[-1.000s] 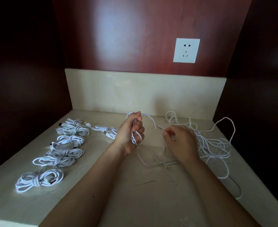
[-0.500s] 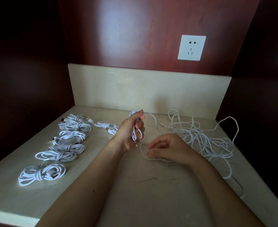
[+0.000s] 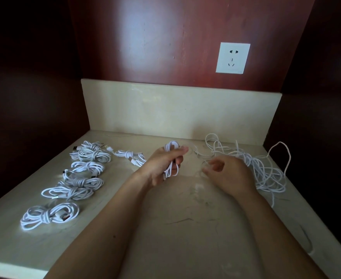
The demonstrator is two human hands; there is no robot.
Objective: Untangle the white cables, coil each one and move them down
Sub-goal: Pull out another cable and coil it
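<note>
**Left hand** (image 3: 159, 168): centre of frame, fingers and thumb curled round the part-wound coil (image 3: 172, 147), the same grip as half a second ago.
**Right hand** (image 3: 229, 178): was lower, near centre; now up and right, beside the loose tangle (image 3: 264, 172). Fingers are loosely curled; whether they hold the blurred strand cannot be told.
**Finished coils** (image 3: 81, 181): left of frame, unmoved.
**Judgement:** the right hand is fetching slack for another wrap; this coil is incomplete.
</note>
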